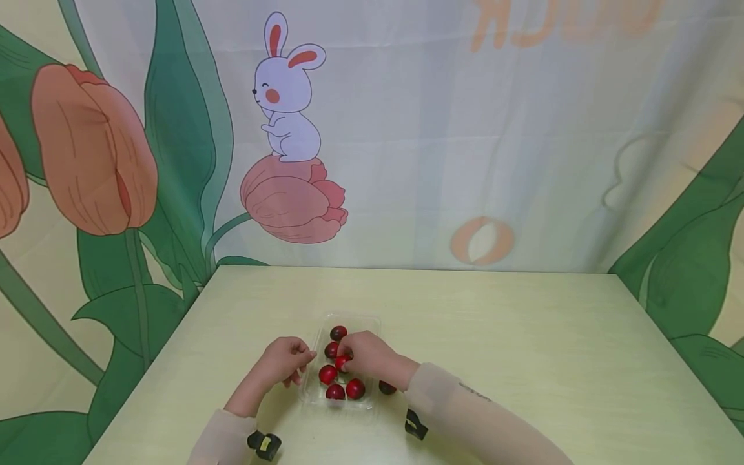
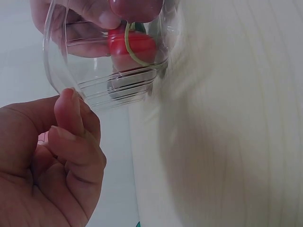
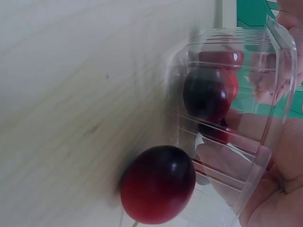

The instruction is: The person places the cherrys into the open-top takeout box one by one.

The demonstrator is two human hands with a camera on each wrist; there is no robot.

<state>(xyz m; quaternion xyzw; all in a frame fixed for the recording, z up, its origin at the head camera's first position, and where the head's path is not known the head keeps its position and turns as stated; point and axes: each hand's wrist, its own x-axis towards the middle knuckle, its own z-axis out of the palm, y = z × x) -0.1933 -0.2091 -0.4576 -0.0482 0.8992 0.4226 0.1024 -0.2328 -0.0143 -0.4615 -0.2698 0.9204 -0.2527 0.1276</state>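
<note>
A clear plastic container (image 1: 369, 321) stands on the table with several dark red cherries (image 1: 355, 389) inside it. My left hand (image 1: 283, 363) pinches the container's left rim between thumb and finger, also seen close up in the left wrist view. Reaching in over the right side, my right hand (image 1: 370, 354) pinches a bright red cherry (image 1: 341, 364) among the others. In the left wrist view a thin green stem (image 2: 129, 45) curves across a cherry. One loose cherry (image 3: 158, 184) lies on the table outside the container, on its right, partly below my right forearm.
The pale wooden table (image 1: 494, 329) extends to both sides and behind the container. A printed curtain (image 1: 395, 148) with tulips and a rabbit hangs behind the table's far edge. Each wrist carries a small black strap mount (image 1: 264, 445).
</note>
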